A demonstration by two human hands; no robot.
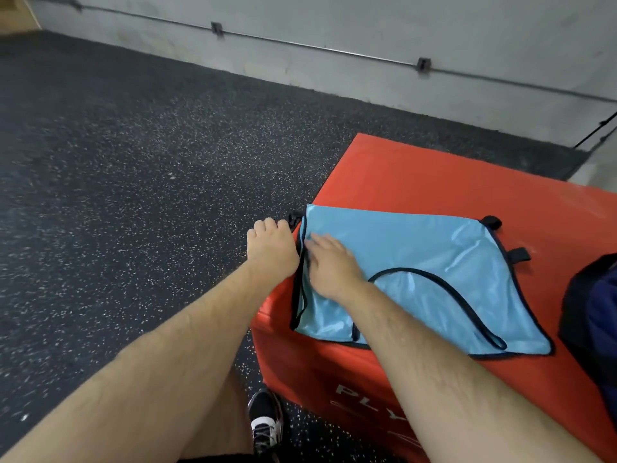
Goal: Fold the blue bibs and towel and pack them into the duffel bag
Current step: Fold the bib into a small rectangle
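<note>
Head view: duffel bag (594,315) near blue bib (417,262)

Counting now: one blue bib (430,252), just the one showing. One red box (417,175). One dark bag (597,312), cut off at the right edge. Two hands up there, left hand (272,243) and right hand (330,265). One shoe (265,419) down below. One pipe (317,46) along the wall (367,21), two brackets (217,28) (423,64) on it.

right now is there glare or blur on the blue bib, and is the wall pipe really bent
Head view: soft sheen streaks on the blue bib, nothing blown out; the right hand is slightly smeared at its fingertips; the wall pipe runs slanted but nearly straight.
</note>
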